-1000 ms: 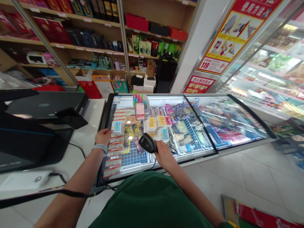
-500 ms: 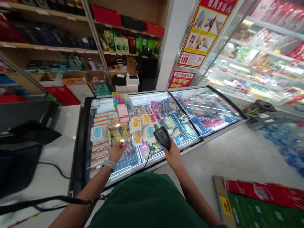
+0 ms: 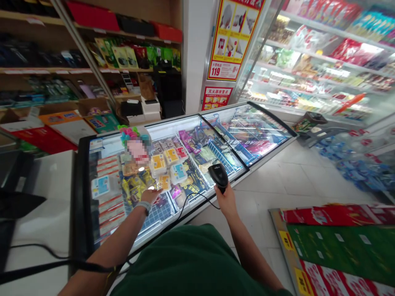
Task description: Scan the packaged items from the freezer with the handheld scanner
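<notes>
Shelves of packaged goods (image 3: 129, 57) stood beyond the long chest freezer (image 3: 197, 209) with a glass top, and pale floor tiles (image 3: 265, 185) spread out to our right. We had a black handheld scanner (image 3: 218, 176) in our right hand (image 3: 226, 201), its fingers closed around the grip, over the freezer's near edge. Holding it by the grip probably left its wide head unobstructed, and the loose black cable (image 3: 188, 195) seemed to give it room to move. Our left hand (image 3: 149, 195) reached over the glass, fingertips at the near edge of a clear plastic box with an orange label (image 3: 163, 182); we could not tell whether they gripped it or only touched it.

That box sat just beside a box with a blue label (image 3: 178, 173) and others with orange labels (image 3: 158, 163), perhaps grouped to keep them within easy reach. Another blue-labelled box (image 3: 101, 187) lay apart, towards the freezer's left end. The scanner's head pointed away from us and slightly left, its long axis running from our right hand up towards the freezer. The orange-labelled box lay label up, its longer side hard to judge under our fingers.
</notes>
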The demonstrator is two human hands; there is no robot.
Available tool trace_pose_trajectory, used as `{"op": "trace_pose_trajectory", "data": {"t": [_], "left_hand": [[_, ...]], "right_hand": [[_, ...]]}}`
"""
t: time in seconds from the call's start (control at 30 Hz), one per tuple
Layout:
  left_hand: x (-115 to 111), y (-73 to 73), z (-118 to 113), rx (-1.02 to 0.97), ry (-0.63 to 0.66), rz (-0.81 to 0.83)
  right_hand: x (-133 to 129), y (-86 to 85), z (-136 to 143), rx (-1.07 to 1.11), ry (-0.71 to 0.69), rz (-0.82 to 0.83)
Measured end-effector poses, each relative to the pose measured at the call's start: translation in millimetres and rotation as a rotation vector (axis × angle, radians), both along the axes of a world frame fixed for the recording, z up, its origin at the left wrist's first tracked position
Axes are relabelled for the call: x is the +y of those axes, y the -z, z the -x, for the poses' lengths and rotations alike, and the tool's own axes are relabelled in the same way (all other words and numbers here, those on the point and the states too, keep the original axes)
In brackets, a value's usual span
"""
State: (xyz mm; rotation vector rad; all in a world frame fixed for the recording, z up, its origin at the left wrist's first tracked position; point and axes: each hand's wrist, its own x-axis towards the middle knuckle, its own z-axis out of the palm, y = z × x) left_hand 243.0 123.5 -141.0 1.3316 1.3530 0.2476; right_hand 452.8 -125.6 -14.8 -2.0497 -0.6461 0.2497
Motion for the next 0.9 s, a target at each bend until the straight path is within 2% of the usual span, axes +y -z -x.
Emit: {"op": "trace_pose_trajectory", "data": {"t": [0.13, 0.33, 0.47, 0.63, 0.9], "left_hand": [[0.5, -1.8, 2.0, 0.088, -0.054, 0.24], [-4.0, -17.7, 25.3, 0.029, -0.139, 0.316], [-7.7, -31.3, 56.9, -0.034, -0.186, 0.273], [-7.8, -53.5, 90.2, -0.158, -0.227, 0.134], [-3.6, -84.6, 106.5, -0.28, -0.295, -0.018]], "right_hand": [[0.3, -1.1, 0.8, 0.014, 0.015, 0.012], [5.5, -1.1, 0.1, -0.012, -0.034, 0.042], [14.7, -4.9, 3.5, -0.044, -0.116, 0.084], [35.0, -16.9, 16.3, -0.048, -0.308, 0.144], [79.2, -45.3, 52.1, -0.17, -0.733, 0.23]]}}
